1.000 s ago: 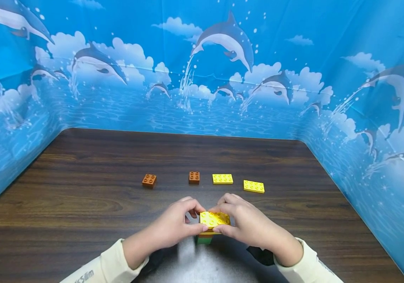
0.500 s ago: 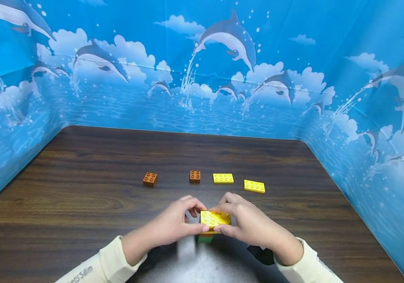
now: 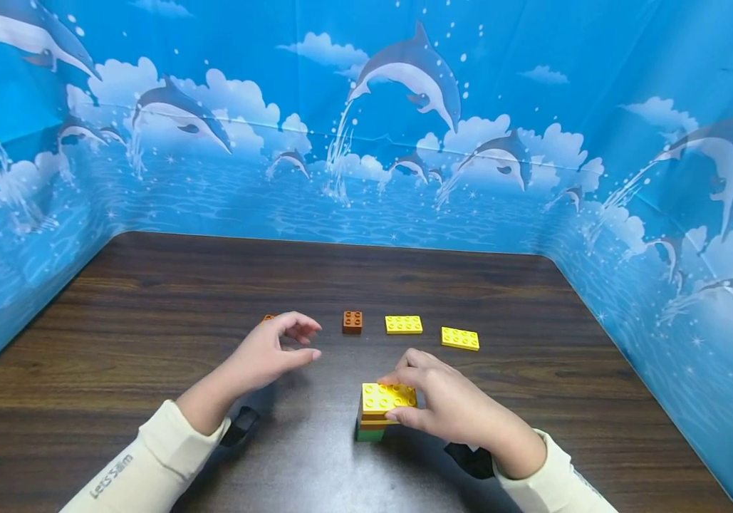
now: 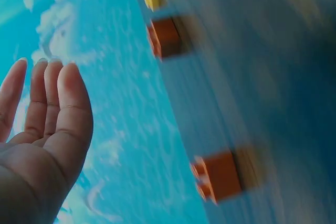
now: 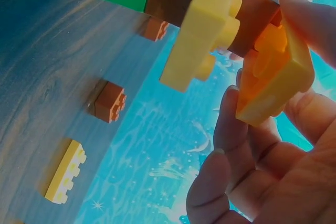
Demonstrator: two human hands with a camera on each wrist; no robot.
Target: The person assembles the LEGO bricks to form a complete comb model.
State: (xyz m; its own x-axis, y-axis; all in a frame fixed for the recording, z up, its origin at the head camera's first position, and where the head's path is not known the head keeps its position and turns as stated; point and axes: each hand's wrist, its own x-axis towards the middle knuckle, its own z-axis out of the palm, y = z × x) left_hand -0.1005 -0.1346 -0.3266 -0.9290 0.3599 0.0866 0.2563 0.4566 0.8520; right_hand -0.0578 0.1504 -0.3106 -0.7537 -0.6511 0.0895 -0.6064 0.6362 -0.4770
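Observation:
My right hand (image 3: 449, 402) pinches the top yellow eight-stud brick (image 3: 377, 400) of a small stack between thumb and fingers. Below that brick come a brown brick (image 5: 253, 11), another yellow brick (image 5: 197, 35), more brown and a green brick (image 3: 370, 434) at the bottom. In the right wrist view the top brick's hollow underside shows where it overhangs the brown one. My left hand (image 3: 263, 360) is in the air left of the stack, fingers loosely bent, holding nothing. It partly hides the left brown four-stud brick (image 3: 268, 317) in the head view; the left wrist view shows that brick whole.
Beyond the stack, a second brown four-stud brick (image 3: 352, 322) and two yellow eight-stud bricks, one (image 3: 403, 325) left of the other (image 3: 460, 338), lie in a loose row. A blue dolphin-print curtain (image 3: 392, 178) borders the dark wooden table (image 3: 212, 271).
My left hand has let go of the stack and moved left and away from me, toward the left brown brick. The right hand keeps its hold on the top yellow brick.

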